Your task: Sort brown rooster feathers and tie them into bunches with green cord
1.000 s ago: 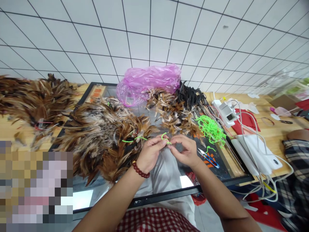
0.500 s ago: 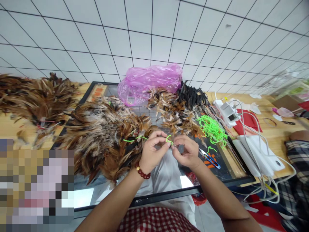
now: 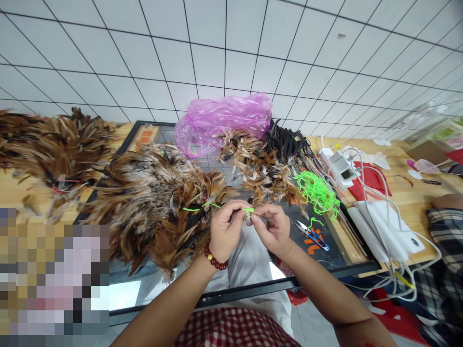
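Observation:
Over the near middle of the glass-topped table, my left hand point(image 3: 226, 229) and my right hand point(image 3: 274, 230) meet fingertip to fingertip. Between them is a short length of bright green string point(image 3: 248, 210), pinched by both hands. A small pale bit shows just under the string, too small to make out. To the left of my left hand lies a big heap of brown feathers point(image 3: 144, 193), with another piece of green string point(image 3: 197, 208) on it. Blue-handled thread snips point(image 3: 314, 237) rest to the right of my right hand, below a tangled pile of green string point(image 3: 318, 193).
A pink plastic bag point(image 3: 227, 115) lies at the back by the tiled wall, beside loose brown feathers point(image 3: 260, 168) and black feathers point(image 3: 285, 140). More feathers point(image 3: 61, 140) cover the left. Chargers and white cables point(image 3: 340, 166) crowd the right, near a person's plaid clothing point(image 3: 448, 241).
The green string between my fingers was curled up in a loop and now lies flatter. My right hand has shifted slightly left, closer against my left.

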A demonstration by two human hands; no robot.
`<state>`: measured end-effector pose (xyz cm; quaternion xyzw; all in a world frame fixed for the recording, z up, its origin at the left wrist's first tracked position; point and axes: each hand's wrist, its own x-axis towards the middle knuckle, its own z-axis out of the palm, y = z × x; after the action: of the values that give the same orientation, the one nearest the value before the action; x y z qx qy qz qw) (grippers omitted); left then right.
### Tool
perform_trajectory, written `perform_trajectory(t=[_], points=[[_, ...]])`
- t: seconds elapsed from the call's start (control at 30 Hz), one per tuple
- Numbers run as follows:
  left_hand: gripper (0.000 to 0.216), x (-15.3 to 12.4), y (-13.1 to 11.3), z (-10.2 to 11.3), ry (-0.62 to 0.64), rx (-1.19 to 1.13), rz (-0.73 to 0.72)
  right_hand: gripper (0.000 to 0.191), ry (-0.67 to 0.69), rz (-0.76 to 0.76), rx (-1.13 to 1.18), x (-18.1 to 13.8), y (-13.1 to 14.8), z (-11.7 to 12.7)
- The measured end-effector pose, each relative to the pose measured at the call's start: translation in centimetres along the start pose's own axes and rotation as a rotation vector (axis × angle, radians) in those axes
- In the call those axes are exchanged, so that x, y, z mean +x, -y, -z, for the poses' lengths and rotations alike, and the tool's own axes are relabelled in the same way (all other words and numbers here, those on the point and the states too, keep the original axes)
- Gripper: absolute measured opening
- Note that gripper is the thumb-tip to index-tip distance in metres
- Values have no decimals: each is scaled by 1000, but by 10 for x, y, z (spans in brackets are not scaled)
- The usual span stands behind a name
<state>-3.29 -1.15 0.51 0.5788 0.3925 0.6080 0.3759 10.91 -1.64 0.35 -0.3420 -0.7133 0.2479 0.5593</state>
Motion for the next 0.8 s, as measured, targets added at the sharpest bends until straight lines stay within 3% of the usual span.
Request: perform_trajectory(t=[0.1,0.27,0.4,0.6,0.8], points=[[9,0,-1,0,11,-4,-29,35,-21,-90,59,-3,-3,-2],[9,0,-3,-1,7,-34,-31,8,19,-157,30,-1,-3,2],[9,1,2,-3,-58,-143,140,5,15,-202,111,0,-2,1],[17,7,3,-5,-203,-550,467,7,73,-181,144,1,-3,0],[24,15,0,2,-289,-539,475,10,191,-110,-45,0,-4,3]])
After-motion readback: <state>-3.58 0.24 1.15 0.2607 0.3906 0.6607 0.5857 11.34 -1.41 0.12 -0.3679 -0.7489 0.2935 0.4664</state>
